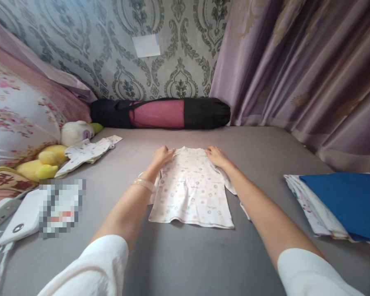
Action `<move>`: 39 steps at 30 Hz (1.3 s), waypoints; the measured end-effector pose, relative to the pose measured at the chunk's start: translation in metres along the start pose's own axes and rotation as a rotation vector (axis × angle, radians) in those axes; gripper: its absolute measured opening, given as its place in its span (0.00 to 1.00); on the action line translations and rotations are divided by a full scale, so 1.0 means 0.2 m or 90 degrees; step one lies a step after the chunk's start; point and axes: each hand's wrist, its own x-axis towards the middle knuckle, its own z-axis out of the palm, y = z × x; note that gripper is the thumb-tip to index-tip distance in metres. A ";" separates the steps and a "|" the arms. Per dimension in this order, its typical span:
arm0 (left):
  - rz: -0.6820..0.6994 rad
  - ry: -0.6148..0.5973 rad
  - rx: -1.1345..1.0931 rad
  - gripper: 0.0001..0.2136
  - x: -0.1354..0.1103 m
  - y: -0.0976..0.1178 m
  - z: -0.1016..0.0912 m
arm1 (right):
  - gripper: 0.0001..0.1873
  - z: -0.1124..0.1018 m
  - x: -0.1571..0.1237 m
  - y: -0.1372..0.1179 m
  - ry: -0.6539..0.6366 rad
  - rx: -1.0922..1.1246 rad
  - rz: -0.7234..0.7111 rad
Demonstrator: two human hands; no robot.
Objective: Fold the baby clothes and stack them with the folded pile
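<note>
White sleeves (pixel 101 263) enter at the bottom of the frame, and the bare forearms reach forward over a grey bed sheet (pixel 172 263). A clear bangle (pixel 144 185) circles the left wrist. At mid-frame, a white printed baby top (pixel 191 189) lies flat on the bed, its hem toward the person. The left hand (pixel 163 156) and right hand (pixel 216 157) rest on its shoulders, one on each side of the neckline. Their fingers (pixel 169 152) lie flat and nearly together on the cloth, open rather than pinching.

At the right edge sits a blue cloth (pixel 348 201) on a folded printed fabric (pixel 308 205). At the left lie a white power strip (pixel 0 213) and a pixelated patch (pixel 61 207). Farther up are a small printed garment (pixel 86 154), a yellow plush toy (pixel 45 164), and a floral pillow (pixel 15 115). A black-and-pink rolled bag (pixel 158 114) lies along the wall, beside a mauve curtain (pixel 296 61).
</note>
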 end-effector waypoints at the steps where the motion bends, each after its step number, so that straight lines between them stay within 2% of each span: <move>1: -0.017 -0.022 -0.018 0.23 -0.01 -0.05 -0.04 | 0.20 -0.04 -0.02 0.05 -0.024 0.025 0.005; 4: -0.008 -0.052 -0.063 0.22 -0.07 -0.24 -0.17 | 0.14 -0.14 -0.11 0.22 -0.059 0.045 0.055; 8: 0.005 -0.063 -0.195 0.28 -0.27 -0.49 -0.29 | 0.12 -0.23 -0.33 0.45 -0.087 0.052 0.126; 12: -0.031 -0.149 -0.211 0.30 -0.48 -0.61 -0.36 | 0.11 -0.29 -0.54 0.54 -0.156 0.106 0.215; 15: -0.030 -0.170 -0.211 0.27 -0.58 -0.61 -0.37 | 0.12 -0.32 -0.63 0.54 -0.198 0.127 0.252; 19: -0.045 -0.150 -0.260 0.21 -0.62 -0.57 -0.32 | 0.12 -0.30 -0.66 0.52 -0.193 0.095 0.215; 22: -0.082 -0.156 -0.273 0.13 -0.61 -0.53 -0.28 | 0.10 -0.28 -0.66 0.53 -0.151 0.102 0.189; 25: -0.130 -0.131 -0.257 0.06 -0.59 -0.49 -0.26 | 0.08 -0.28 -0.65 0.54 -0.092 0.191 0.209; 28: -0.150 -0.094 -0.280 0.06 -0.57 -0.45 -0.26 | 0.06 -0.31 -0.64 0.56 -0.036 0.286 0.250; 30: -0.147 -0.047 -0.309 0.10 -0.55 -0.43 -0.27 | 0.05 -0.34 -0.61 0.59 0.006 0.294 0.251; 33: -0.085 0.062 -0.283 0.13 -0.52 -0.42 -0.28 | 0.07 -0.39 -0.56 0.64 0.076 0.194 0.194; 37: 0.025 0.228 -0.087 0.14 -0.50 -0.44 -0.27 | 0.12 -0.46 -0.53 0.66 0.127 -0.004 0.106; 39: 0.079 0.265 -0.004 0.17 -0.51 -0.46 -0.26 | 0.15 -0.46 -0.54 0.65 0.146 -0.101 0.086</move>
